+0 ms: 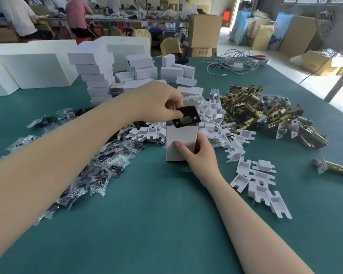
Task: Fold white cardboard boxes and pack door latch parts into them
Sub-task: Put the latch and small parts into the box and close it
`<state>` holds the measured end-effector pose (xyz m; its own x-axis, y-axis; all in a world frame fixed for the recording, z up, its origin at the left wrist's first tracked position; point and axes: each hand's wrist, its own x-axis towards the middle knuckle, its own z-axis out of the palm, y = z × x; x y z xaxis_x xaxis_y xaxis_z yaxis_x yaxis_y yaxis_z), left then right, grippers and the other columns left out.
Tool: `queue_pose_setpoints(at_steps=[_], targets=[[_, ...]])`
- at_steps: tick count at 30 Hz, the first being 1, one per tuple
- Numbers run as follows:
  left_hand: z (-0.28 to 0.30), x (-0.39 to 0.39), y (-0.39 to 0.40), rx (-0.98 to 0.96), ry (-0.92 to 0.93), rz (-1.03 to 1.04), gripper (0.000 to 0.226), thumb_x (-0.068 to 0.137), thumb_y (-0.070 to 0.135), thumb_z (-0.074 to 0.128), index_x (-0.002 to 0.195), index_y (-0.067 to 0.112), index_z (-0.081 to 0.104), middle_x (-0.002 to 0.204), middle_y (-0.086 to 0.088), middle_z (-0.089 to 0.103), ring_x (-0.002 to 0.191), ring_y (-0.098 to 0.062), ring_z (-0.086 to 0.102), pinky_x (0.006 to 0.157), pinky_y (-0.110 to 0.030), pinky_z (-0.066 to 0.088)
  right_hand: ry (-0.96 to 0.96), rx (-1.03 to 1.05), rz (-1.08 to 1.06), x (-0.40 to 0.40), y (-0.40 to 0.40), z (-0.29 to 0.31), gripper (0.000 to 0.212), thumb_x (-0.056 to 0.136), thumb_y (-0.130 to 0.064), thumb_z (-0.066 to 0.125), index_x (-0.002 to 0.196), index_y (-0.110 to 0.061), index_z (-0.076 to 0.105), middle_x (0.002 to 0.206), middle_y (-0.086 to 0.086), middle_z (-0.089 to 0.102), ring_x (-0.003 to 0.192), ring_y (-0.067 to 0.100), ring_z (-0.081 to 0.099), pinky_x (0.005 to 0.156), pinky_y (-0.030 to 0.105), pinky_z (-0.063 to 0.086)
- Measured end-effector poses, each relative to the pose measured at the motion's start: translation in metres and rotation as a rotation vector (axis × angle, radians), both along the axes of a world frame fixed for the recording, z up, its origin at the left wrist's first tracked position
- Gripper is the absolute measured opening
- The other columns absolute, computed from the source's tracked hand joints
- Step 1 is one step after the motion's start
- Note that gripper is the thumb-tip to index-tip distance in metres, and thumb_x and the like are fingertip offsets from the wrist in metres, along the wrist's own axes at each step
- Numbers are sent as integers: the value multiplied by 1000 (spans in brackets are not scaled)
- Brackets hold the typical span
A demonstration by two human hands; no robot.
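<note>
Holding black plate (187,117) over white box (181,143).

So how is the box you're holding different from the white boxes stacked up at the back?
The held box stands upright on end with its top open; the stacked boxes lie flat and closed. The right hand steadies the held box while the left hand puts a black plate in; nobody touches the stacked boxes. Both are plain white cardboard.
</note>
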<state>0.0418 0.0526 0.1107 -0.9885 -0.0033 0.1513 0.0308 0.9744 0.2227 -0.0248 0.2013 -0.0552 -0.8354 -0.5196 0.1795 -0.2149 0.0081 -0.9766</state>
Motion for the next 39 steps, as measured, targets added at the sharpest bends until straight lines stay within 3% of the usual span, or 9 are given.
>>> queue_pose_setpoints(at_steps=[5,8,16,19,22,26,30,33,39], targets=[[6,-6,-2,2,38,19,10,91,23,67,97,16,70,84,7,68,80,-9,62,62,-3,36,-1,-9,-2,0,0,0,32,81,-42,77,106,-47,57,101,-33,65,93,-10,61,69,5,44],[12,-8,-5,83,110,21,12,92,22,66,104,23,70,85,12,68,79,4,62,64,-2,37,0,0,-1,0,-1,1,32,81,-42,77,106,-45,57,101,-33,65,93,-9,61,68,5,44],[2,-11,1,-15,-60,-65,17,91,21,67,104,28,74,74,23,64,67,22,55,61,4,34,1,-1,-5,-2,-2,-1,34,79,-47,76,106,-50,56,101,-34,64,94,-9,61,68,5,45],[-1,-15,0,-54,-97,-44,14,93,27,65,104,35,69,69,29,58,72,19,57,63,-4,36,9,-11,-1,-2,-2,-2,34,81,-43,77,107,-48,56,101,-34,64,93,-10,61,68,5,44],[-4,-18,-3,-154,-99,1,12,94,41,59,104,45,64,67,34,58,91,7,58,88,-31,33,16,-11,-1,-3,-3,-2,34,82,-43,76,109,-47,58,102,-32,65,94,-9,61,69,5,45],[-10,-26,-9,-150,-155,79,14,96,46,54,106,46,63,83,31,67,105,-4,52,95,-39,27,37,-19,-20,-5,-4,-4,24,90,-41,68,112,-44,62,98,-26,68,90,-6,61,70,9,43],[-11,-30,-16,85,-235,84,14,95,41,58,108,46,63,94,27,66,96,5,59,95,-28,41,63,22,-54,-9,-5,-7,44,96,-44,59,138,-32,53,78,-8,54,71,1,50,68,16,38],[-11,-26,-21,213,-257,47,13,93,38,64,98,50,64,90,31,67,91,14,60,91,-19,45,61,18,-58,-10,-5,-9,40,95,-43,61,133,-30,56,75,-12,52,69,-1,48,64,10,37],[-12,-21,-24,344,-265,37,8,91,33,67,96,41,68,85,26,71,84,8,64,84,-14,46,34,24,-48,-10,-4,-8,43,93,-45,62,133,-31,56,81,-19,56,75,-8,52,67,5,39]])
